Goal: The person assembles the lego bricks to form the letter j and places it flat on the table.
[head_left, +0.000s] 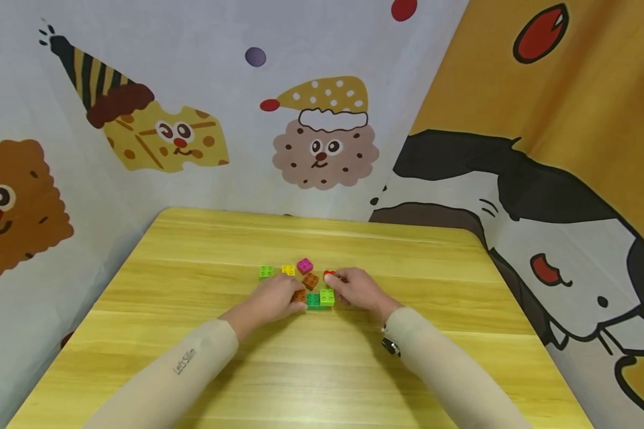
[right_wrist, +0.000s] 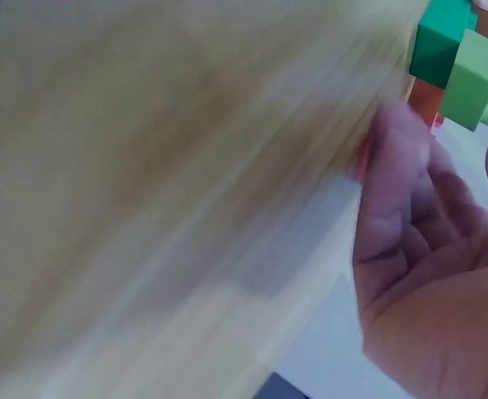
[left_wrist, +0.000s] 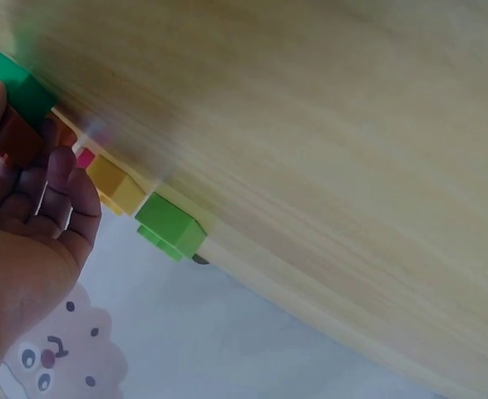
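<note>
My left hand (head_left: 276,298) pinches an orange-brown toy building brick (left_wrist: 15,140) between thumb and fingers, at the left end of a dark green brick (head_left: 313,300). A lime brick (head_left: 327,297) sits on the right part of that green brick. My right hand (head_left: 356,287) is at a red brick (head_left: 330,273), which it partly covers; in the right wrist view its thumb and loosely bent fingers (right_wrist: 393,183) stand apart. A second orange-brown brick (head_left: 310,280) lies between the hands. Behind it is a magenta brick (head_left: 305,266).
A yellow brick (head_left: 288,270) and a light green brick (head_left: 266,272) lie beyond the left hand. Everything rests on a wood-grain table (head_left: 311,381). A printed cloth (head_left: 220,196) hangs behind the table's far edge.
</note>
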